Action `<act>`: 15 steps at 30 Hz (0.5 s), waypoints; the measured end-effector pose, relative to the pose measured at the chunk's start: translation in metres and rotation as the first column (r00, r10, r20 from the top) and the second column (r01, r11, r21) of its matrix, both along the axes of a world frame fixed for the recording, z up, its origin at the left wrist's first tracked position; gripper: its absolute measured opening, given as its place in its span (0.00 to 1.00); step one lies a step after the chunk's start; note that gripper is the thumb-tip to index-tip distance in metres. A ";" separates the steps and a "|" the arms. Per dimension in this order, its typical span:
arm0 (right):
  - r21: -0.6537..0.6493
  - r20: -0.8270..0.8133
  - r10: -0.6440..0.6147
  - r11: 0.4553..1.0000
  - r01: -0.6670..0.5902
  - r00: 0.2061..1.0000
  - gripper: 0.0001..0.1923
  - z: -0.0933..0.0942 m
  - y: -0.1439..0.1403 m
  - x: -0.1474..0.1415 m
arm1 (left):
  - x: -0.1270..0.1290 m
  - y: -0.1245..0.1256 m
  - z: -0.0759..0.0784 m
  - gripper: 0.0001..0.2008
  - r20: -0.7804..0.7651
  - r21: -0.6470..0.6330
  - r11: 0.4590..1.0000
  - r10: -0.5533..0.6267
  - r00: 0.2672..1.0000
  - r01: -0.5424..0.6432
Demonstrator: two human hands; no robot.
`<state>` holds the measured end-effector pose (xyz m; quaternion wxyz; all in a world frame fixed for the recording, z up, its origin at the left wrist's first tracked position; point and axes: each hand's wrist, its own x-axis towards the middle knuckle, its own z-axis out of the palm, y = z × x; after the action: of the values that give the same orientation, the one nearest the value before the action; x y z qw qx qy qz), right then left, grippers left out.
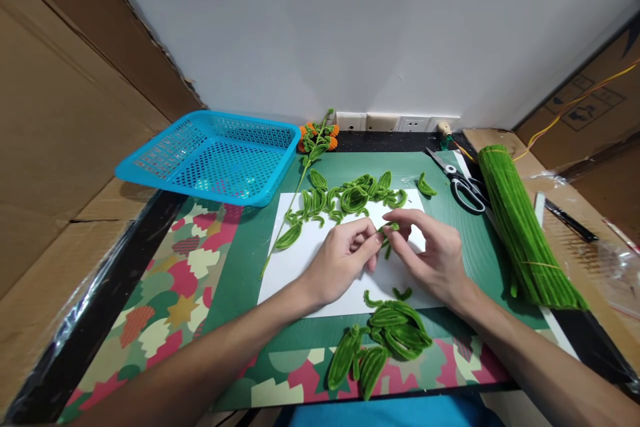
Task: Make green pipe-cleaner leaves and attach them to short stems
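My left hand and my right hand meet over a white sheet of paper, both pinching one small green pipe-cleaner piece between the fingertips. Behind the hands, several bent green pipe-cleaner leaves lie in a loose row on the paper. Nearer me, a pile of finished green leaf shapes rests on the green mat. A long green stem with orange flowers lies slanted at the paper's left.
A blue plastic basket stands at the back left. Scissors lie at the back right beside a thick bundle of straight green pipe cleaners. A patterned sheet covers the left of the table. Wall sockets line the back.
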<state>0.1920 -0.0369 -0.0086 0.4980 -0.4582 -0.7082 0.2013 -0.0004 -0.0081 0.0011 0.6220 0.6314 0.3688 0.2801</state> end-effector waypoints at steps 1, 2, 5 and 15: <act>-0.037 -0.050 0.033 0.999 -0.035 0.998 0.10 0.000 0.000 0.000 | 0.000 0.001 0.000 0.15 0.028 -0.030 1.000 0.006 1.000 -0.005; -0.077 -0.102 0.064 0.994 -0.072 0.993 0.11 0.000 0.000 -0.001 | -0.001 0.001 0.001 0.15 0.056 -0.063 0.998 0.015 0.998 -0.012; -0.165 -0.235 0.086 0.978 -0.127 0.968 0.11 -0.001 0.001 -0.002 | -0.001 0.003 0.000 0.16 0.110 -0.137 0.990 0.032 0.993 -0.017; -0.355 -0.499 -0.011 0.915 -0.193 0.867 0.12 0.008 0.011 -0.001 | 0.001 -0.001 -0.004 0.13 0.125 0.101 0.972 0.200 0.972 -0.213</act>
<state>0.1913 -0.0258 -0.0001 0.5485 -0.4480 -0.5245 0.4726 0.0008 -0.0091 -0.0031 0.5727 0.6069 0.3797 0.3994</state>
